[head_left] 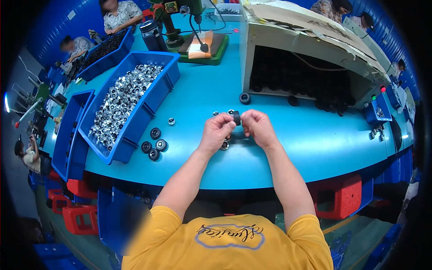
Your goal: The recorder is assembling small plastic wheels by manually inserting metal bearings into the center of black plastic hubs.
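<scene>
Above the turquoise table (202, 171), my left hand (216, 134) is closed on a small black wheel, like a caster wheel (237, 118), held between thumb and fingers. My right hand (258, 129) is just right of the wheel, its thumb and fingertips pinched together; whatever is between them is too small to make out. Small silver-and-black round metal parts lie beside and under my hands, one of them a silver part (225, 146) below my left fingers. Left of my left forearm lie several black wheels (160, 144) in a group and a lone silver part (171, 121).
A large blue bin (158, 102) of silver parts stands left, beside a narrower blue bin (60, 161). Far back are a green drill press (173, 28) and a dark flask (152, 36). A worn white box (246, 58) at right holds black wheels. Other people sit around.
</scene>
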{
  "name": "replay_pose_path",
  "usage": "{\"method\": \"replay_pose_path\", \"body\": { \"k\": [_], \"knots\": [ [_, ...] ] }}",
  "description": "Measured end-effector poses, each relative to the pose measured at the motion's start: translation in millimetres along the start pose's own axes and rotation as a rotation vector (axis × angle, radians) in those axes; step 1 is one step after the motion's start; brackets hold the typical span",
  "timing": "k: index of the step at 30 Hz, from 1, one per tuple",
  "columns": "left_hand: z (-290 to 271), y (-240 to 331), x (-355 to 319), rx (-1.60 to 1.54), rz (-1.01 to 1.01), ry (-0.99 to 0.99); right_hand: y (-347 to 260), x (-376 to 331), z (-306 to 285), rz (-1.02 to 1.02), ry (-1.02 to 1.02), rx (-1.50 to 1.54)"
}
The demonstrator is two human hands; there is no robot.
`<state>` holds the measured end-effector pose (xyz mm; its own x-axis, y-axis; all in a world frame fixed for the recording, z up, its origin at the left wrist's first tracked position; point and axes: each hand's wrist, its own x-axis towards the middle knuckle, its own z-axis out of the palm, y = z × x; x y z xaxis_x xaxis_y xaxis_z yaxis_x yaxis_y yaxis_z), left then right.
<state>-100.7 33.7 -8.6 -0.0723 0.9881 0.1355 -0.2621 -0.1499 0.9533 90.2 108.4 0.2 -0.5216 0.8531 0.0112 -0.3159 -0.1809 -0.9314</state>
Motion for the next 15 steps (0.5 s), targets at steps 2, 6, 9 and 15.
{"method": "replay_pose_path", "body": {
  "k": [2, 6, 9, 15],
  "knots": [
    [-5.3, -1.4, 2.0, -0.026, 0.063, 0.059, -8.2, 8.4, -8.9, -0.089, 0.231, -0.201],
    [-15.6, -2.3, 7.3, -0.078, 0.106, 0.12, -23.6, 16.8, -25.6, -0.425, 0.449, -1.064],
    [-11.0, -3.4, 9.7, -0.112, 0.1, 0.101, -29.1, 35.7, -17.8, -0.402, 0.332, -1.345],
    [-11.0, 0.4, 6.4, -0.15, 0.124, 0.024, -0.9, 63.6, -29.8, -0.357, 0.271, -1.681]
  ]
}}
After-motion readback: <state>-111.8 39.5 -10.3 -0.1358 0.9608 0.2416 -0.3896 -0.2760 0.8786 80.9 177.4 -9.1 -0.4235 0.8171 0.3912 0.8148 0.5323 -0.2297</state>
